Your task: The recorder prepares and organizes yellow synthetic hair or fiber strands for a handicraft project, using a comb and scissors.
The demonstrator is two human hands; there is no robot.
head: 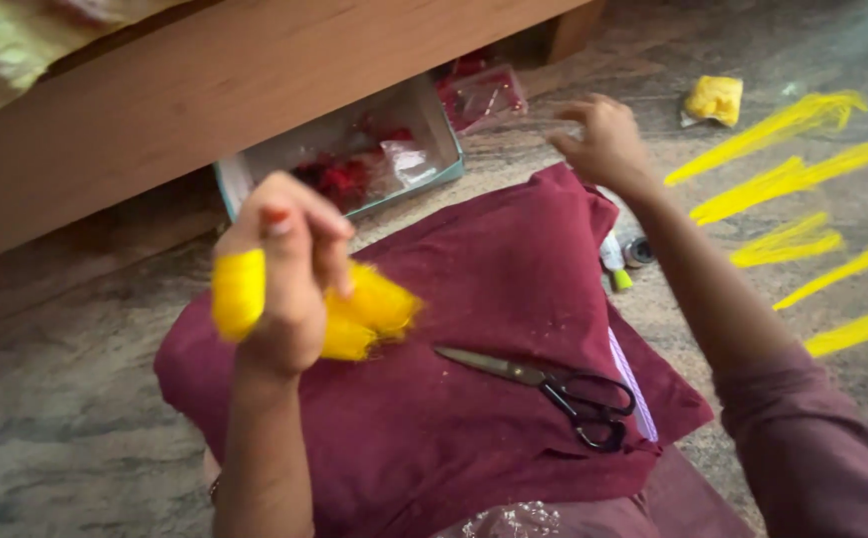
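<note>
My left hand (pixel 289 274) is raised over a maroon cushion (pixel 484 299) and is closed around a bundle of yellow thread (pixel 359 314); yellow thread is also wound around its thumb side. My right hand (pixel 603 139) reaches out beyond the cushion's far edge, fingers pinched together, apparently on a thin strand that is too faint to make out. A pair of black-handled scissors (pixel 554 384) lies shut on the cushion between my arms.
Several yellow thread bundles (pixel 788 179) lie in rows on the stone floor at right, with a yellow packet (pixel 715 98) beyond. An open box of red items (pixel 354 159) sits under a wooden bed frame (pixel 205 90). A small bottle (pixel 615 264) lies by the cushion.
</note>
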